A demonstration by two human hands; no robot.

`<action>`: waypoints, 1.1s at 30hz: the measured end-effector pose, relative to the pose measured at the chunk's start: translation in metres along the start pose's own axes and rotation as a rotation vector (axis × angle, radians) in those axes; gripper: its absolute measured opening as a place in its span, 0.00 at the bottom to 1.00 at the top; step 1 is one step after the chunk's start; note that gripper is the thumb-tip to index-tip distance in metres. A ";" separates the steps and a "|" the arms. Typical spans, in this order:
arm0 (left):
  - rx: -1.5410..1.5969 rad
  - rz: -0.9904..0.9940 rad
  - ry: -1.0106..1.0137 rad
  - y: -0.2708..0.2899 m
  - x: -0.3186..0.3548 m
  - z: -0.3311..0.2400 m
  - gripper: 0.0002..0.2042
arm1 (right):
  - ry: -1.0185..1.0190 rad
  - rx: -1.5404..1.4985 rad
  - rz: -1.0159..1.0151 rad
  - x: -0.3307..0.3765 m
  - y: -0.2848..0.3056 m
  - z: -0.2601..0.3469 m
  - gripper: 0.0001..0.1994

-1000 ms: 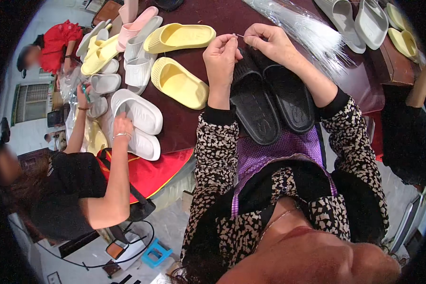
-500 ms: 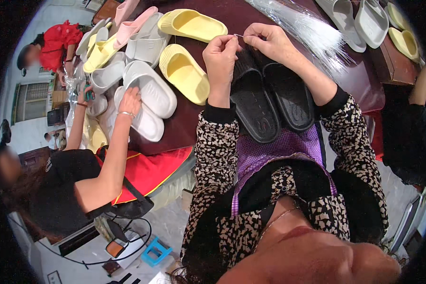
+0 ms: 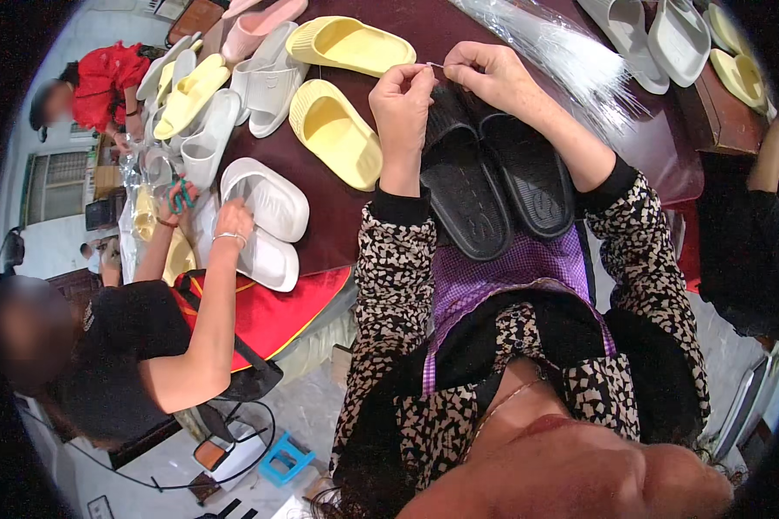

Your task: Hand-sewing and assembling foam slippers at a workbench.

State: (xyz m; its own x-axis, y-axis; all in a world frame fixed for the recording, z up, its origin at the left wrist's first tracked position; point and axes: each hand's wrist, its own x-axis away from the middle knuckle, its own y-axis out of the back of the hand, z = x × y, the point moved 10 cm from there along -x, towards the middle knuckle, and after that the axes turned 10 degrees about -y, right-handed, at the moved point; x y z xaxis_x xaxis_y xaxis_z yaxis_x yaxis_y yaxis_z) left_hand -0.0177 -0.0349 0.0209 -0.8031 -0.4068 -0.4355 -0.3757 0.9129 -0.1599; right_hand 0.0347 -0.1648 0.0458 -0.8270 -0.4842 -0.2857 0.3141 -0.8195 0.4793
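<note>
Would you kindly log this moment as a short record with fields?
left hand: pinching one end of a thin clear strand
right hand: pinching the strand's other end
under the hands: pair of black slippers, side by side at the table edge
beside them: yellow slipper on the dark red table
behind: bundle of clear strands
nearby: a co-worker's hand on a white slipper
</note>
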 end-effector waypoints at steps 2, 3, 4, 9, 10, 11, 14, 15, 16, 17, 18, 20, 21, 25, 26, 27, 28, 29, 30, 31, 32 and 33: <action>-0.009 0.006 0.003 0.001 0.001 0.002 0.06 | 0.024 0.003 0.005 0.000 -0.002 0.000 0.05; -0.011 0.014 0.003 0.000 0.001 0.003 0.06 | 0.036 0.006 0.006 0.000 -0.002 0.001 0.05; -0.013 0.024 0.002 -0.001 -0.001 0.003 0.06 | 0.036 0.007 0.003 0.000 -0.001 0.001 0.05; -0.172 0.100 -0.013 -0.015 -0.004 0.004 0.06 | 0.117 -0.013 -0.072 0.006 0.019 0.010 0.05; -0.133 0.084 0.018 -0.014 0.000 0.006 0.06 | 0.130 -0.023 -0.066 0.008 0.017 0.010 0.05; -0.099 0.073 0.049 -0.007 0.005 0.008 0.06 | 0.145 -0.036 -0.064 0.008 0.010 0.009 0.04; -0.029 0.053 0.093 0.000 0.012 0.011 0.04 | 0.162 -0.084 -0.057 0.011 0.004 0.011 0.04; -0.027 0.034 0.107 0.004 0.013 0.012 0.03 | 0.163 -0.089 -0.041 0.011 0.001 0.013 0.04; -0.002 0.067 0.091 -0.001 0.013 0.011 0.03 | 0.167 -0.063 -0.077 0.014 0.006 0.015 0.04; -0.001 0.075 0.094 -0.003 0.013 0.013 0.03 | 0.142 -0.099 -0.053 0.014 0.008 0.013 0.04; -0.002 0.080 0.102 -0.007 0.012 0.017 0.02 | 0.113 -0.139 -0.025 0.016 0.009 0.009 0.03; 0.016 0.090 0.085 -0.002 0.009 0.017 0.02 | 0.124 -0.128 -0.032 0.015 0.008 0.016 0.03; 0.035 0.094 0.085 -0.004 0.008 0.016 0.02 | 0.121 -0.118 -0.029 0.014 0.009 0.017 0.03; 0.088 0.124 0.086 -0.004 0.003 0.018 0.02 | 0.149 -0.098 -0.026 0.012 0.008 0.021 0.02; 0.106 0.135 0.090 -0.005 0.002 0.018 0.03 | 0.161 -0.092 -0.022 0.012 0.008 0.022 0.02; 0.111 0.145 0.088 -0.006 0.001 0.018 0.03 | 0.159 -0.087 -0.032 0.011 0.008 0.022 0.02; 0.113 0.149 0.097 -0.004 0.000 0.019 0.03 | 0.181 -0.091 -0.034 0.011 0.007 0.025 0.02; 0.115 0.154 0.106 -0.004 -0.001 0.019 0.03 | 0.202 -0.094 -0.036 0.010 0.007 0.027 0.02; 0.116 0.159 0.115 -0.004 -0.002 0.020 0.03 | 0.223 -0.098 -0.038 0.011 0.007 0.029 0.01; 0.120 0.167 0.114 -0.004 -0.001 0.020 0.03 | 0.222 -0.094 -0.046 0.011 0.007 0.029 0.01; 0.124 0.177 0.118 -0.005 -0.001 0.020 0.03 | 0.235 -0.097 -0.053 0.012 0.007 0.029 0.01; 0.127 0.188 0.122 -0.006 0.000 0.020 0.03 | 0.247 -0.100 -0.060 0.013 0.008 0.030 0.01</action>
State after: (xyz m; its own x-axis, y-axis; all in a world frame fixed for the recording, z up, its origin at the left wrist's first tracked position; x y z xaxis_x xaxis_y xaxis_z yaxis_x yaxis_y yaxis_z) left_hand -0.0055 -0.0397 0.0040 -0.9060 -0.2241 -0.3592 -0.1599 0.9667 -0.1998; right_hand 0.0129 -0.1685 0.0708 -0.7104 -0.4840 -0.5110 0.3228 -0.8692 0.3745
